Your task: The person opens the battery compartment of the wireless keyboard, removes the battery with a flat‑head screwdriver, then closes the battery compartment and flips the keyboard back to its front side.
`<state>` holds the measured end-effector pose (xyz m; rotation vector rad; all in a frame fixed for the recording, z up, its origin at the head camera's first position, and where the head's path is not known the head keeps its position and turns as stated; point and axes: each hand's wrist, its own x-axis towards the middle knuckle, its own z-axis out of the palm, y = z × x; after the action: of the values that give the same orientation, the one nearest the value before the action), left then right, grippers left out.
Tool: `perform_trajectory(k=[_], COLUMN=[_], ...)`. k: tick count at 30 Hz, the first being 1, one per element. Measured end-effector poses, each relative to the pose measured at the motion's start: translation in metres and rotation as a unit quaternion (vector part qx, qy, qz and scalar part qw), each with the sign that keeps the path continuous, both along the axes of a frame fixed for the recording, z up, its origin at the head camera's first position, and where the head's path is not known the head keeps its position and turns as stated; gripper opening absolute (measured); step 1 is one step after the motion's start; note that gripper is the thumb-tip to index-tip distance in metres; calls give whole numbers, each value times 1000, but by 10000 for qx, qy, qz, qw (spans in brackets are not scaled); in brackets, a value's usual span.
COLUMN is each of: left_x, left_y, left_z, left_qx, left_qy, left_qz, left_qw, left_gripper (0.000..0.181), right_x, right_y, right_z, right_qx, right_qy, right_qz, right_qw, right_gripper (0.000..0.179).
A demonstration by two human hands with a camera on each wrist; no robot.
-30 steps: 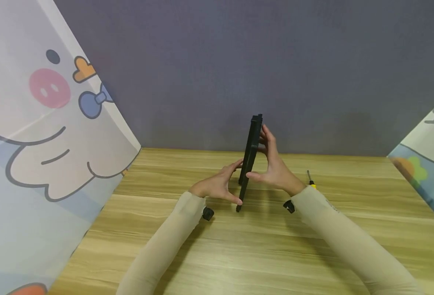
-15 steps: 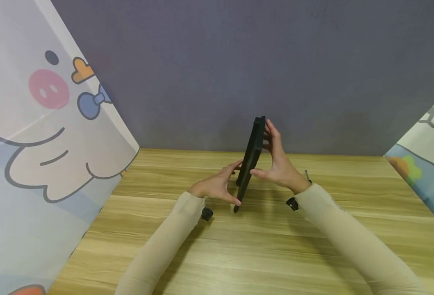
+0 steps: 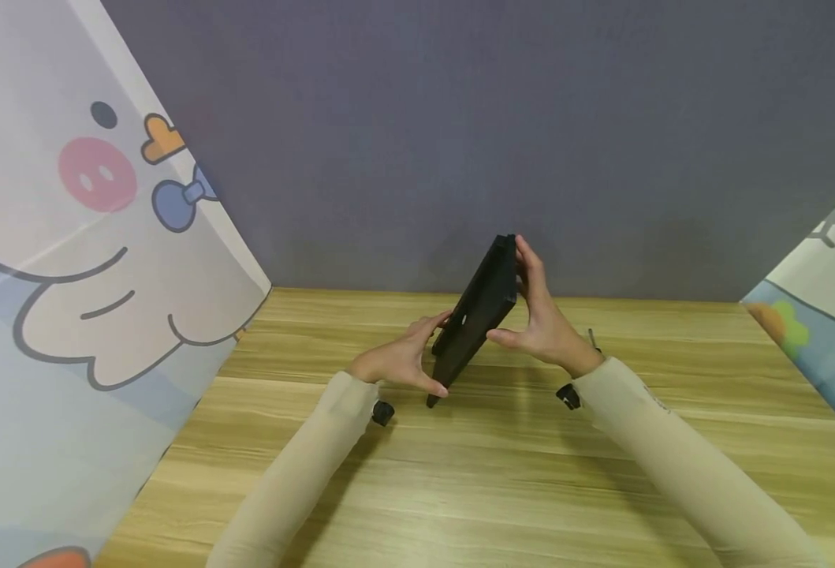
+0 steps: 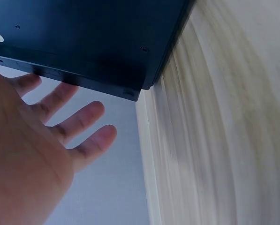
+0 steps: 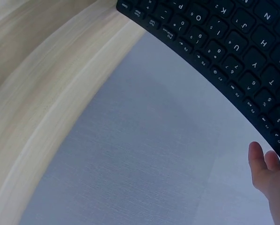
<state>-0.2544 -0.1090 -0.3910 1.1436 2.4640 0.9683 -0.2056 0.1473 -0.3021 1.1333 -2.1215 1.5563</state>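
A black keyboard (image 3: pixel 477 304) stands tilted above the table, its upper end leaning right and its underside turned toward the head camera. Its key side shows in the right wrist view, where the keys (image 5: pixel 233 51) are printed with white letters. Near the lower left end, my left hand (image 3: pixel 404 359) holds the keyboard across its width, thumb on the near edge and fingers at the far one. My right hand (image 3: pixel 543 323) grips the upper right part between thumb and fingers. In the left wrist view, small screws and a pale round spot mark the underside (image 4: pixel 83 42).
A screwdriver shaft (image 3: pixel 591 338) shows beside the right forearm, which hides the rest of it. The wooden table (image 3: pixel 417 489) runs back to a grey partition (image 3: pixel 389 142). Cartoon-printed panels (image 3: pixel 140 300) flank both sides.
The keyboard has tipped from nearly upright to a stronger slant. Its lower end moved left with my left hand, its upper end slightly right with my right. More of its underside shows.
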Motion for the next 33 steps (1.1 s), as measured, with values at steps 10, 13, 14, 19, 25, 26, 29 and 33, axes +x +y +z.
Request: perform_trajectory(k=[10, 13, 14, 19, 25, 26, 29, 33], left_x=[2, 1, 1, 0, 1, 1, 1, 1], left_y=[-11, -15, -16, -22, -27, -28, -31, -33], left_z=[0, 0, 0, -1, 0, -1, -1, -1], left_qx=[-154, -188, -202, -292, -406, -445, -546, -577], left_qy=[-226, -235, -222, -67, -49, -43, -29, -6], left_qz=[209, 235, 234, 262, 336, 361, 429, 460], left_qw=[9994, 9993, 9993, 9992, 9986, 9983, 9976, 9973], left_gripper=[124, 123, 123, 124, 124, 123, 123, 122], right_x=[0, 0, 0, 0, 0, 0, 1, 2], right_y=[4, 9, 10, 17, 24, 25, 28, 33], right_z=[-2, -3, -4, -7, -10, -10, -12, -14], right_qx=[123, 188, 210, 297, 362, 402, 569, 812], right_qy=[45, 19, 6, -90, -129, -128, -152, -119], right_qz=[-18, 38, 54, 63, -37, -72, -213, -370], right_qw=[9999, 9998, 9998, 9995, 9993, 9991, 9980, 9959], right_gripper=[114, 111, 109, 103, 99, 99, 101, 103])
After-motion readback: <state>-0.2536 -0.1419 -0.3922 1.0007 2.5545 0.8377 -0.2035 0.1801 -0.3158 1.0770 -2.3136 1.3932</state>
